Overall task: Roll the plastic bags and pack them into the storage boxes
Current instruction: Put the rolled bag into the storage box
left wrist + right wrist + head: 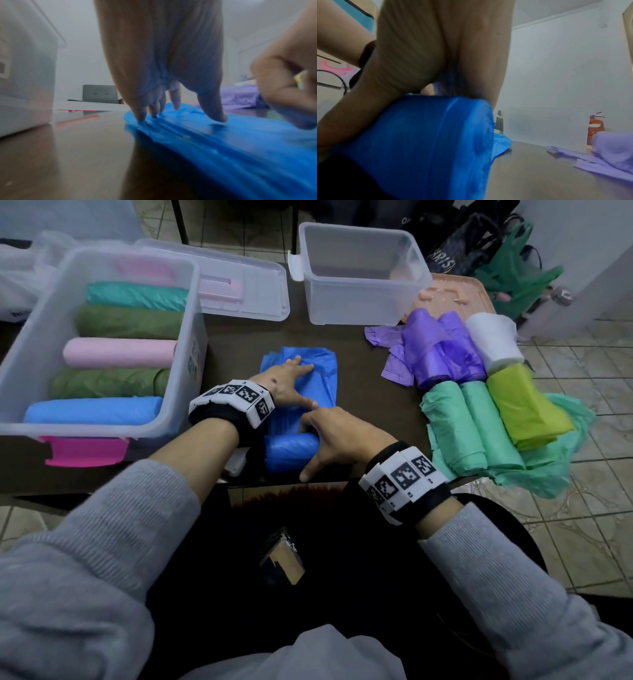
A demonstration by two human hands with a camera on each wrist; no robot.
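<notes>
The blue bag [301,412] lies on the counter [370,378], just right of the filled storage box [99,344]. Its flat part is pressed by the left hand [284,381], fingers straight; its rolled end is gripped by the right hand [339,436].

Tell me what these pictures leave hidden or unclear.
- Right hand fingers: head view, tucked behind the blue roll; right wrist view, the palm covers them.
- Box label: head view, too small and blurred.
- Dark bags on the floor: head view, cut off by the top edge.
</notes>
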